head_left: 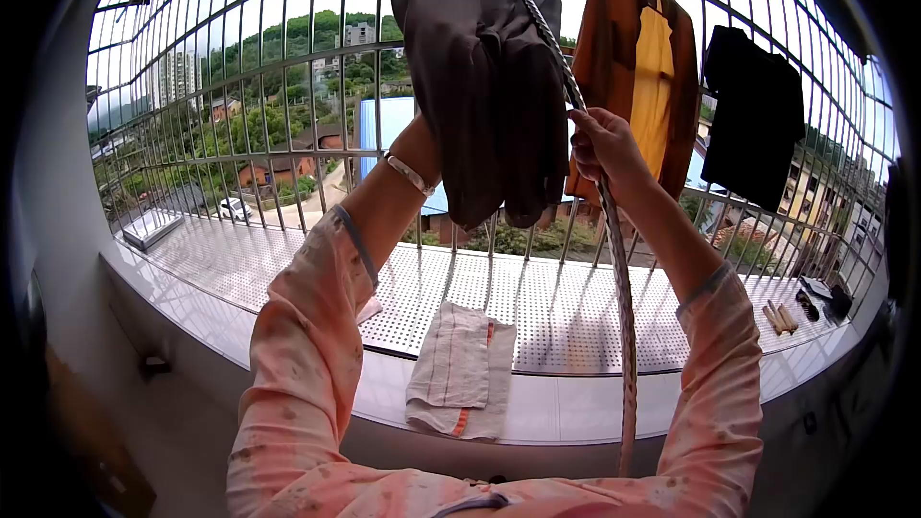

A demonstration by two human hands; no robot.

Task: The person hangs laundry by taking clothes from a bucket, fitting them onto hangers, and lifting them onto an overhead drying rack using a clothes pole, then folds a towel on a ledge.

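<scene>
My right hand (pixel 606 146) is closed around a long, thin pole with a twisted pattern (pixel 617 273). The pole slants from near my chest up to the top of a dark garment that looks like a pair of trousers (pixel 489 86), hanging in front of me. My left arm (pixel 411 158), with a bracelet at the wrist, reaches up behind this garment. Its cloth hides the left hand and fingers. To the right hang a brown jacket with a yellow inside (pixel 652 67) and a black top (pixel 753 115).
Metal window bars (pixel 278 86) curve around a perforated metal ledge (pixel 566 326). A folded checked cloth (pixel 451 369) lies on the sill. Several small wooden pieces (pixel 779 317) and dark items (pixel 833 301) sit at the right end, and a flat framed panel (pixel 152 228) at the left.
</scene>
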